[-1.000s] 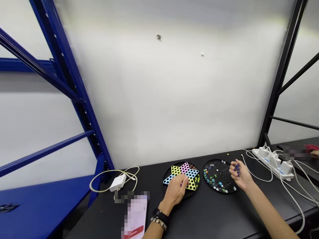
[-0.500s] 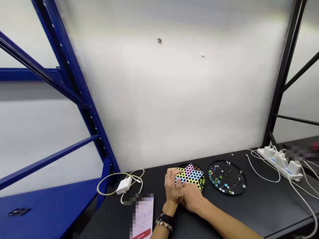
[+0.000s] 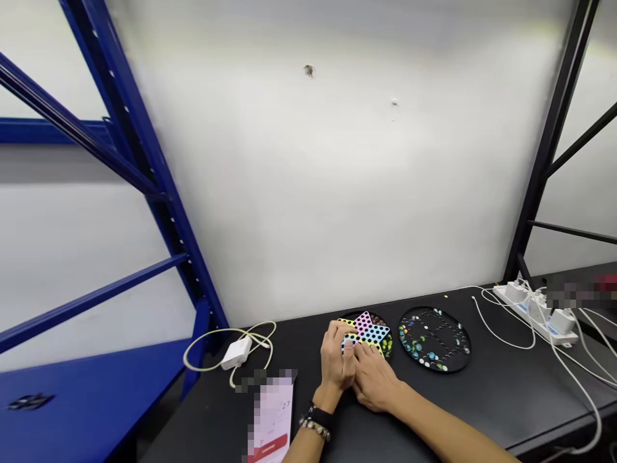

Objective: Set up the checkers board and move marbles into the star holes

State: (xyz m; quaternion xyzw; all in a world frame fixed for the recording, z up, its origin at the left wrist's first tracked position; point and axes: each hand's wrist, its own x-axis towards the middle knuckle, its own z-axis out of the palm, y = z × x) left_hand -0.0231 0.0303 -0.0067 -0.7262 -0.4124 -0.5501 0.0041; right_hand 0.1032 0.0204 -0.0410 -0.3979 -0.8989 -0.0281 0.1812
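Atop the star-shaped board, both hands

Left hand, right hand hide star board; phone screen pixelated (text unreadable).

Workroom, lab or workshop type — blue steel shelving rack, black bench top, white multi-socket power strip, white cables, plain white wall.
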